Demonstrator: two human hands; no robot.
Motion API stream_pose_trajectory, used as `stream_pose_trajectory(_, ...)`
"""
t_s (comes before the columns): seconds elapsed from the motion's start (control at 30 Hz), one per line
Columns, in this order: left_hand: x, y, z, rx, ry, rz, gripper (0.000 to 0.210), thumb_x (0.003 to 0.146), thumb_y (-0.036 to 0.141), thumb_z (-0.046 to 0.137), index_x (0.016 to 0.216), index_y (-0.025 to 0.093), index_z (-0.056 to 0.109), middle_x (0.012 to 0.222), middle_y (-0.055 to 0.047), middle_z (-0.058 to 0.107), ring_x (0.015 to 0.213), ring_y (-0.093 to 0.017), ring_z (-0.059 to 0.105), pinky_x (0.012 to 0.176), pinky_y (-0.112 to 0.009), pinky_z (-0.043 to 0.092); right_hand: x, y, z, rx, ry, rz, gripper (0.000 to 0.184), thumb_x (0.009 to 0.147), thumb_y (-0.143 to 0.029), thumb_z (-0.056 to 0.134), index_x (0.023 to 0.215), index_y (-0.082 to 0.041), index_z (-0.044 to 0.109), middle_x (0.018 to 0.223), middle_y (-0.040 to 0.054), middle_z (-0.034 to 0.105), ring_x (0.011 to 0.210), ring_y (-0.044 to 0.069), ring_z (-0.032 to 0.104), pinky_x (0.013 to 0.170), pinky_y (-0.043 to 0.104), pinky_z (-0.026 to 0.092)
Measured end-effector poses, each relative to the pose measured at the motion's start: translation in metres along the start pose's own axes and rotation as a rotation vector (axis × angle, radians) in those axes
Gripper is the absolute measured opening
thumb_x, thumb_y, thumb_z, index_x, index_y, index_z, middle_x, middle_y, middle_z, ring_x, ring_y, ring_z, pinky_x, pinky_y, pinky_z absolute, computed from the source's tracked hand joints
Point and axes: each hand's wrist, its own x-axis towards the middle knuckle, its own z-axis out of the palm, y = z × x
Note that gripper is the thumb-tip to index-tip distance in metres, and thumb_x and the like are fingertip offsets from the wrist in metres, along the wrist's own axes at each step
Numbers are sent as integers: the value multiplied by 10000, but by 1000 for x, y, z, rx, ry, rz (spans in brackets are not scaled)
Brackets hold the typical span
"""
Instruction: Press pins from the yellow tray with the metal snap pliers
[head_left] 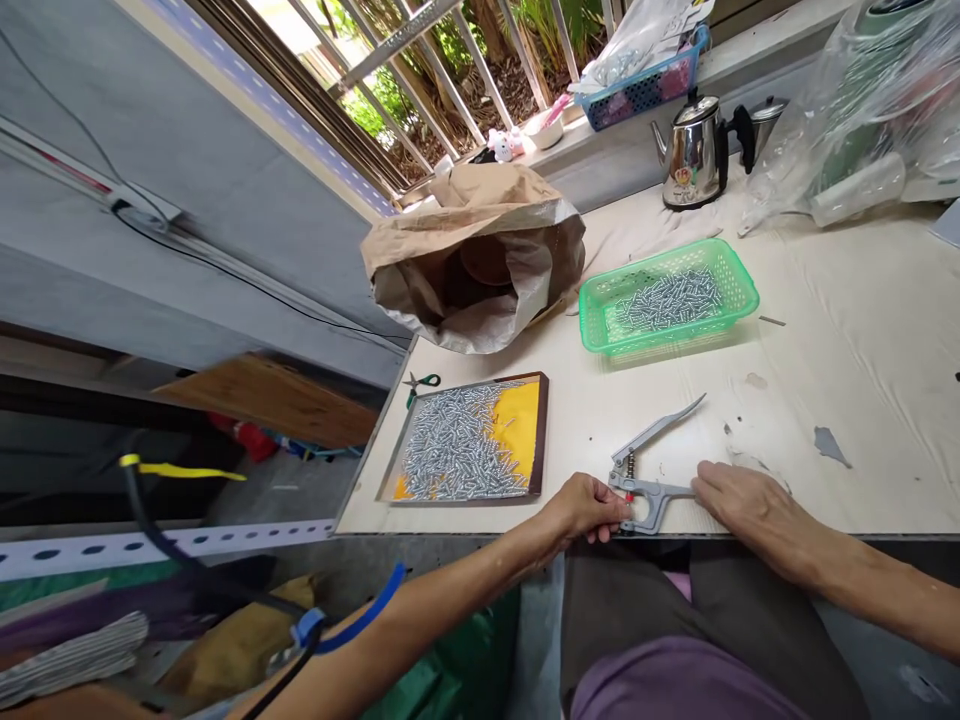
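A grey metal pair of hand press pliers (pixel 658 492) lies at the table's front edge, its upper lever raised, with a spring and a red piece by the jaw. My left hand (pixel 589 505) is closed in a pinch right at the jaw; whatever is between the fingertips is too small to make out. Over the end of the lower handle, my right hand (pixel 742 505) grips the pliers with its fingers curled. To the left sits a shallow tray (pixel 545 430) with a yellow bottom, holding many small silvery metal pieces (pixel 461 445).
Behind the pliers stands a green plastic basket (pixel 652 345) with more small metal pieces. An open brown paper sack (pixel 472 240) is at the back left. Small scissors (pixel 421 382) lie beside the tray. A metal kettle (pixel 691 155) and a plastic-wrapped object (pixel 862 130) stand at the back.
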Motion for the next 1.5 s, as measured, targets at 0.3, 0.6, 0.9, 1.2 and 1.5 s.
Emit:
stream_pose_trajectory(0.3,-3,7,-1,-28,2,-31,503,383,556,814,525,128,590,424,50,515,370,-40,400,376,-189,243,35,49,-3,-8,-208,36,953,595,-637,700,1329,-89,436,1331,254,477,1276,419,352,987,610,280)
stream_pose_trajectory(0.6,-3,5,4,-68,43,-56,475,450,525,827,569,119,613,466,39,514,384,-45,394,390,-191,283,37,37,-16,20,-228,47,738,659,-412,717,1292,-126,465,1099,156,627,1015,321,540,956,609,285)
stream_pose_trajectory(0.9,-18,5,23,684,531,676,244,837,402,598,886,165,631,876,-66,633,817,-198,587,712,-311,486,18,29,6,26,-42,1,683,731,-265,667,1337,-109,394,986,101,643,920,257,542,976,536,300)
stream_pose_trajectory(1.2,26,43,36,1027,280,1060,503,832,360,619,1255,161,431,1107,-124,565,985,-261,526,848,-420,477,8,24,2,-65,-50,155,524,692,-300,732,1140,-116,531,969,113,618,874,265,541,755,373,452)
stream_pose_trajectory(1.5,32,39,47,934,442,1019,122,909,244,498,976,177,575,901,-70,616,874,-220,555,775,-372,504,20,29,-3,-76,-35,83,43,822,-141,590,791,-172,591,756,43,591,720,187,521,650,297,399)
